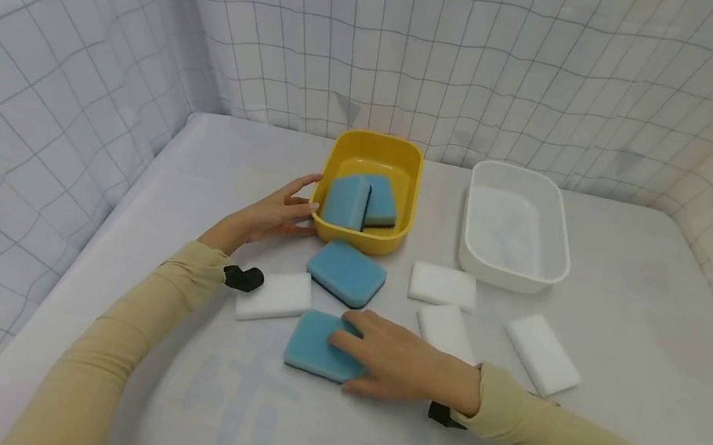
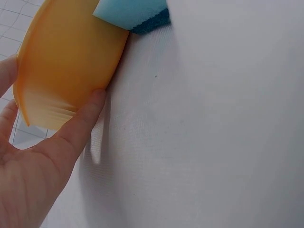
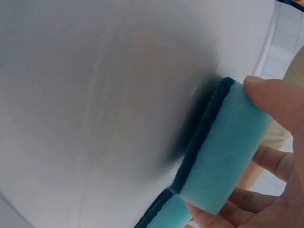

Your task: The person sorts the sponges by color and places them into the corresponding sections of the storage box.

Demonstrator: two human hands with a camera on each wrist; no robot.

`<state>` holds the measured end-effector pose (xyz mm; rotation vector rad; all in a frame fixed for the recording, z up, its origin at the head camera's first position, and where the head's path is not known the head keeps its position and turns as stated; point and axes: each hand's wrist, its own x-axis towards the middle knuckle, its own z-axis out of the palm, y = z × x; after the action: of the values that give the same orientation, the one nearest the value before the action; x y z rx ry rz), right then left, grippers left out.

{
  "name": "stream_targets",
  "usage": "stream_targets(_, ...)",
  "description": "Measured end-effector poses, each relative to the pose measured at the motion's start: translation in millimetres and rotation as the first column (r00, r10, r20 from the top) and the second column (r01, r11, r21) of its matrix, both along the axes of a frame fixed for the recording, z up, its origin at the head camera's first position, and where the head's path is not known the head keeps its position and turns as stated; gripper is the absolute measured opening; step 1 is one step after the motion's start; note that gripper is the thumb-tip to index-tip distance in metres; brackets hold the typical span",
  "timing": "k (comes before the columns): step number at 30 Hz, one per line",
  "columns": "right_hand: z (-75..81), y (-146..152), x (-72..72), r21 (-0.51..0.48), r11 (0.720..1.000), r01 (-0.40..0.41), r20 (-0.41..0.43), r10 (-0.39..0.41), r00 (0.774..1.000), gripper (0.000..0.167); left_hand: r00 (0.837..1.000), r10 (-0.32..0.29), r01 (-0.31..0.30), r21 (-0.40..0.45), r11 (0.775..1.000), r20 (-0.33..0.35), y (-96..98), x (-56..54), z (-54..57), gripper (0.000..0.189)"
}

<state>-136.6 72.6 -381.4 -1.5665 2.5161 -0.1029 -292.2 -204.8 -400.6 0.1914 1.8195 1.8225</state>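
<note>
In the head view my left hand (image 1: 271, 217) touches the left side of a yellow bin (image 1: 376, 145) with fairly straight fingers, some at the rim. The left wrist view shows its thumb (image 2: 80, 122) low on the bin's wall. Two blue sponges (image 1: 346, 201) lean inside the bin. My right hand (image 1: 403, 362) grips a light-blue scouring sponge (image 3: 228, 147) between thumb and fingers, its dark scouring side toward the table. Another blue sponge (image 1: 346, 272) lies just in front of the bin; part of it shows beside the gripped one in the right wrist view.
To the right of the yellow bin stands a white bin (image 1: 509, 226) with nothing in it. Several white sponge blocks lie about the table: one by the left wrist (image 1: 275, 296), others (image 1: 444, 286) in front of the white bin. Gridded cloth (image 1: 429, 52) hangs around the table.
</note>
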Motion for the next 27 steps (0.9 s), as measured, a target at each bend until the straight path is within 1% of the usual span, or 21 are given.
stream_targets(5, 0.6, 7, -1.0, -0.041, 0.999, 0.012, -0.011, -0.012, 1.000, 0.055, 1.000, 0.002, -0.002, 0.004, 1.000, 0.005, 1.1, -0.1, 0.9, 0.067)
stream_targets(10, -1.5, 14, -2.3, -0.135, 0.991, 0.013, -0.046, -0.019, 0.999, 0.054, 1.000, 0.002, -0.002, -0.009, 1.000, -0.014, 0.7, 0.6, -1.6, 0.067)
stream_targets(13, -2.4, 16, -3.6, -0.214, 0.977, 0.014, -0.083, -0.033, 0.996, 0.053, 1.000, 0.004, -0.004, -0.012, 1.000, -0.020, 0.4, 1.1, -1.8, 0.067)
stream_targets(15, -2.6, 18, -4.5, -0.273, 0.962, 0.010, -0.111, -0.042, 0.993, 0.052, 1.000, 0.007, -0.007, -0.013, 1.000, -0.021, 0.3, 1.4, -1.5, 0.066)
stream_targets(18, -3.2, 19, -6.6, -0.331, 0.944, 0.013, -0.153, -0.067, 0.986, 0.052, 1.000, 0.009, -0.010, -0.012, 1.000, -0.020, 0.0, 2.0, -1.2, 0.067)
stream_targets(22, -2.3, 21, -9.6, -0.367, 0.929, 0.039, -0.179, -0.112, 0.977, 0.055, 1.000, 0.007, -0.007, -0.008, 1.000, -0.025, -0.5, 2.0, -1.4, 0.067)
stream_targets(27, 1.7, 24, -14.2, -0.392, 0.918, 0.057, -0.187, -0.140, 0.972, 0.056, 1.000, 0.001, -0.001, -0.004, 1.000, -0.026, -0.4, 1.5, -0.5, 0.067)
